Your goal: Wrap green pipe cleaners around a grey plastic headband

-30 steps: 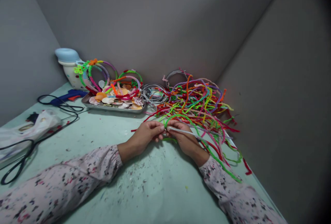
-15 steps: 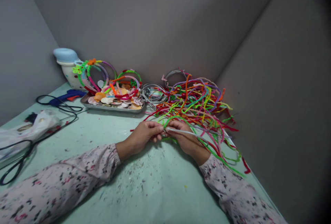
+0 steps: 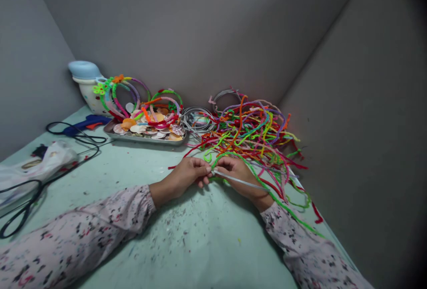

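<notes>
Over the table's middle, my left hand [image 3: 187, 176] and my right hand [image 3: 240, 179] meet, thumbs and fingertips pinched nearly together. Between them is the end of a bright green pipe cleaner [image 3: 289, 210], which arcs over my right hand and trails along the right forearm. A thin pale grey wire or strip [image 3: 243, 182] also starts at the fingertips and crosses the back of my right hand. Both hands are closed; the exact join at the fingertips is too small to make out. Just behind lies a tangled heap of colourful pipe cleaners [image 3: 256, 131].
A metal tray [image 3: 147, 139] of seashells carries pipe-cleaner-wrapped hoops [image 3: 140, 89]. Coiled grey wire [image 3: 191, 122] sits beside it. Leftward are a blue glue gun [image 3: 80, 125], a black cable [image 3: 96, 149], a plastic bag [image 3: 50, 164] and a blue-lidded white container [image 3: 90, 89]. Grey walls enclose the table.
The green pipe cleaner's loop and trailing length have shifted slightly, lying closer along my right forearm. The grey strip has dipped a little. Both hands stay pinched in nearly the same place.
</notes>
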{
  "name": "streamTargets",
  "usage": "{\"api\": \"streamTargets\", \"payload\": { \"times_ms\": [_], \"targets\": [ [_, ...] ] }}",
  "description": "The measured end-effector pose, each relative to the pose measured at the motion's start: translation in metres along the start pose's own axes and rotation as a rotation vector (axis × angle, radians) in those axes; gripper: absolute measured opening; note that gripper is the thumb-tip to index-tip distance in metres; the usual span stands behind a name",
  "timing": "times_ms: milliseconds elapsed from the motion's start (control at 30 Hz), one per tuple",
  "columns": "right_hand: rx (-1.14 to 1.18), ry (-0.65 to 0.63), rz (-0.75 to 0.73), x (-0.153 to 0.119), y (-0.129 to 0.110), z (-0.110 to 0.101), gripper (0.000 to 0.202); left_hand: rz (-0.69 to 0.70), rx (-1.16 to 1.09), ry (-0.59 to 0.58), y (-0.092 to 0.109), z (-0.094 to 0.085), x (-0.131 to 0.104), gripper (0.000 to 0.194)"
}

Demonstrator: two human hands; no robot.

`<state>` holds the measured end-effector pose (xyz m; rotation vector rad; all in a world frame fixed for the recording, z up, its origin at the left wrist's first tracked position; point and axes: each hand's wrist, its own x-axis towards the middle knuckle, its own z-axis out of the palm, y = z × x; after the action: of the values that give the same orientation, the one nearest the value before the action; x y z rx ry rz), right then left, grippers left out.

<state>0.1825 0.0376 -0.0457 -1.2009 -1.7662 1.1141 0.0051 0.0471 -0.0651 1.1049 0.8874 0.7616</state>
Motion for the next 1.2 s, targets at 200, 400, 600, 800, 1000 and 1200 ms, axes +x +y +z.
{"api": "streamTargets", "payload": {
  "times_ms": [200,400,600,800,1000,1200],
  "targets": [
    [0.019,0.008,-0.017,0.000,0.006,0.000,0.009,-0.014,0.044,-0.028,-0.002,-0.001,0.001,0.016],
    [0.040,-0.040,-0.007,0.000,0.004,0.000,0.009,-0.026,0.059,-0.023,-0.003,-0.001,0.000,0.015],
    [0.070,-0.094,-0.030,0.001,0.005,0.001,0.017,-0.020,0.087,0.059,0.001,0.005,-0.003,0.010],
    [0.081,-0.049,-0.006,0.004,0.010,0.002,0.022,0.010,0.084,0.098,-0.002,0.006,-0.002,0.009],
    [0.123,0.046,0.036,0.007,0.019,0.006,0.028,0.010,0.010,0.007,0.001,0.004,-0.002,0.016],
    [0.174,0.053,0.044,0.006,0.022,0.009,0.029,0.009,0.004,-0.022,0.003,0.005,-0.005,0.027]
  ]
}}
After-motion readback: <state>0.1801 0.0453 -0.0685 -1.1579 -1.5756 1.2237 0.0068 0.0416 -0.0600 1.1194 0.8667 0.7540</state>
